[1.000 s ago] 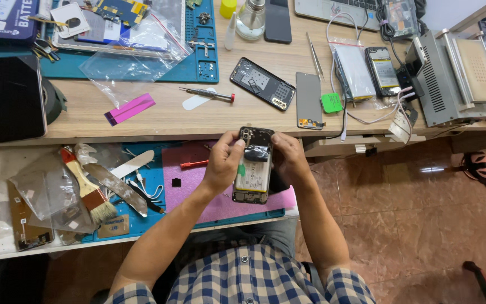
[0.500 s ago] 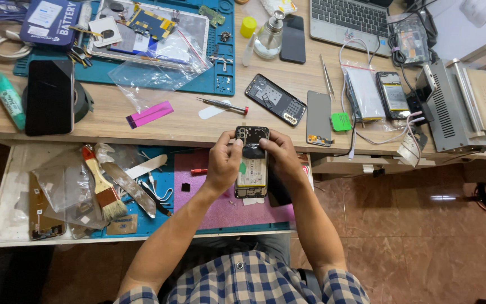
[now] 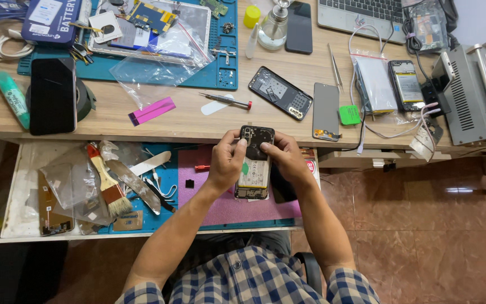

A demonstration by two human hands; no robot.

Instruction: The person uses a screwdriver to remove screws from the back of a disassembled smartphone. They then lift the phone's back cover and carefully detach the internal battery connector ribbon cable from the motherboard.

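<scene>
Both my hands hold an opened phone (image 3: 254, 163) with its back cover off, battery and black upper board showing, above a pink mat (image 3: 209, 202) in a pulled-out drawer. My left hand (image 3: 226, 160) grips its left edge, thumb on the upper part. My right hand (image 3: 285, 160) grips the right edge, fingers pressing on the black top section near the camera.
On the wooden bench lie a screwdriver (image 3: 226, 100), a phone back frame (image 3: 280, 93), a grey screen panel (image 3: 325, 111), tweezers (image 3: 336, 66), a dark phone (image 3: 52, 95) and a teal mat (image 3: 220, 73) with parts. The drawer holds a brush (image 3: 107, 183) and plastic bags. A grey machine (image 3: 473, 95) stands right.
The camera view has shifted slightly; my hands keep the phone over the drawer, and my fingers have moved up to the black top part.
</scene>
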